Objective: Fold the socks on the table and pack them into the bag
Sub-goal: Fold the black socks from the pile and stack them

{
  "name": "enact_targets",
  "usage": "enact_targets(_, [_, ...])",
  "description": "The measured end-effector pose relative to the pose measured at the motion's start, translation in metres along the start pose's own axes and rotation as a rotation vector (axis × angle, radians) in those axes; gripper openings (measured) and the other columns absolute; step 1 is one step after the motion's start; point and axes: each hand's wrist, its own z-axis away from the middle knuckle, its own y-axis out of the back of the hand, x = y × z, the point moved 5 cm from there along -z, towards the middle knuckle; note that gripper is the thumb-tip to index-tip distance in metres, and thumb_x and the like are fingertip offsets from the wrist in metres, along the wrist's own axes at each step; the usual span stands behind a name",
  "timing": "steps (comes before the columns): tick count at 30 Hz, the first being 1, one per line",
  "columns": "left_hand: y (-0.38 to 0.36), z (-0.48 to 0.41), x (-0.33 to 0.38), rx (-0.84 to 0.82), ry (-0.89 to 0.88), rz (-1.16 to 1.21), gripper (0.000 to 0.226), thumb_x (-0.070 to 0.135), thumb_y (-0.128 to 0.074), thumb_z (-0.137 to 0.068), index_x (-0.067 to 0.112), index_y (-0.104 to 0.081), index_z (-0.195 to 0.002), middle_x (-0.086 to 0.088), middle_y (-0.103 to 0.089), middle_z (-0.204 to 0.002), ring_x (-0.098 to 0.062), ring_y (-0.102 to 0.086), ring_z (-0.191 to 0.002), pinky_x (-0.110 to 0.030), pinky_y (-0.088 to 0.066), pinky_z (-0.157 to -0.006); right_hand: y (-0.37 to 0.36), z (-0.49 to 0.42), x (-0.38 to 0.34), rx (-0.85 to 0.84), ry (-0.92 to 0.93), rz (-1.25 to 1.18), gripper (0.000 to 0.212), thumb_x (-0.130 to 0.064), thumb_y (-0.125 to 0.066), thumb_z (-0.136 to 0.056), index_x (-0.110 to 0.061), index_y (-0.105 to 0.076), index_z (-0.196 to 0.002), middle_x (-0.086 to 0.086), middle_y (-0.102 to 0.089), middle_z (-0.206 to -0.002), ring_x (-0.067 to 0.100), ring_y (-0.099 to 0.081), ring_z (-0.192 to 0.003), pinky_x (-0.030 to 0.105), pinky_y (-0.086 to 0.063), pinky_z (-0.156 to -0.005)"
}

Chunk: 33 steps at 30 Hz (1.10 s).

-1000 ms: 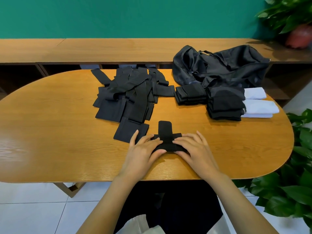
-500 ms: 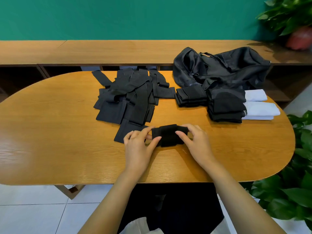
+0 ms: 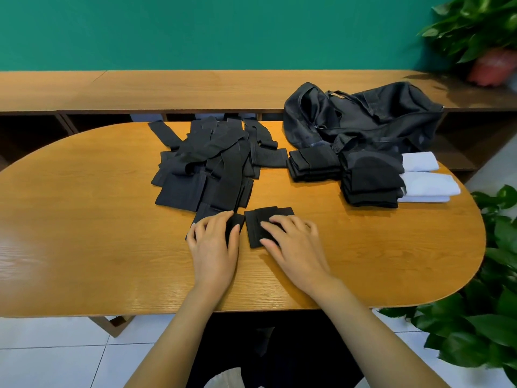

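Bare table (image 3: 84,219) spreads across the left of the frame and along the lower right, leaving room for a hand to pass. The loose sock pile (image 3: 212,163) blocks the upper middle. The folded stacks (image 3: 369,180), white socks (image 3: 428,186) and bag (image 3: 363,116) crowd the upper right, with only a narrow strip of wood between pile and stacks.

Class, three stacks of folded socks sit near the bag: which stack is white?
The rightmost stack; the middle stack and the left stack are both black.

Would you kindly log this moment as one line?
stage: folding | left hand: resting on loose sock | right hand: pressing folded sock | bag: untouched
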Motion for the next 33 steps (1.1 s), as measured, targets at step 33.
enact_targets(33, [0.005, 0.003, -0.026, 0.013, 0.246, 0.082, 0.034, 0.024, -0.046, -0.100, 0.020, -0.051, -0.133, -0.004, -0.040, -0.150, -0.025, -0.031, -0.142, -0.050, 0.012, -0.116, -0.016, -0.016, -0.034, -0.217, 0.131, -0.066, 0.054, -0.044, -0.036, -0.103, -0.031, -0.021, -0.153, -0.012, -0.014, -0.161, 0.010, 0.000, -0.149, 0.046, 0.002, -0.122])
